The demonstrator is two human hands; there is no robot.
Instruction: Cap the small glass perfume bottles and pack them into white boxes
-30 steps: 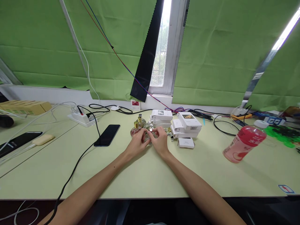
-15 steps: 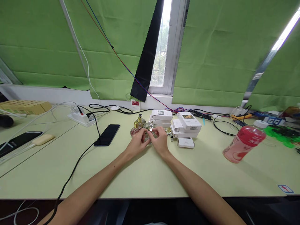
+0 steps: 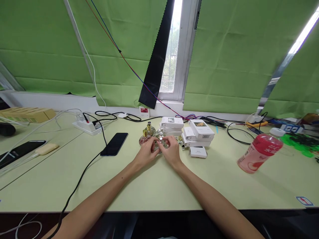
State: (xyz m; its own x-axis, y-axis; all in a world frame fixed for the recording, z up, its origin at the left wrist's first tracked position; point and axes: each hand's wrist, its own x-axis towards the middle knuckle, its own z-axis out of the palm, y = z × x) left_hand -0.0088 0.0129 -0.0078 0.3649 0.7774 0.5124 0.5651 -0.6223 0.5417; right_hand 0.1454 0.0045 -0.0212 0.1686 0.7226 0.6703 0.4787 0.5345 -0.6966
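My left hand [image 3: 147, 150] and my right hand [image 3: 171, 150] meet at the middle of the table, fingertips pinched together around a small clear glass perfume bottle [image 3: 160, 152], mostly covered by the fingers. Just beyond them are other little bottles: a pinkish bottle [image 3: 143, 140] with a gold neck, one with a gold sprayer [image 3: 149, 126], and a clear faceted one [image 3: 158, 133]. To the right of my right hand a small gold-topped bottle [image 3: 180, 142] lies by the boxes.
Stacked white boxes [image 3: 199, 135] stand right of my hands, with more white boxes [image 3: 171, 122] behind. A phone [image 3: 114, 144] lies to the left, near a black cable [image 3: 83, 176] and a power strip [image 3: 87, 126]. A pink drink bottle [image 3: 259, 153] stands at right.
Both hands stay almost in place, still pinched together at the same bottle. The view has shifted very slightly; nothing else has visibly moved.
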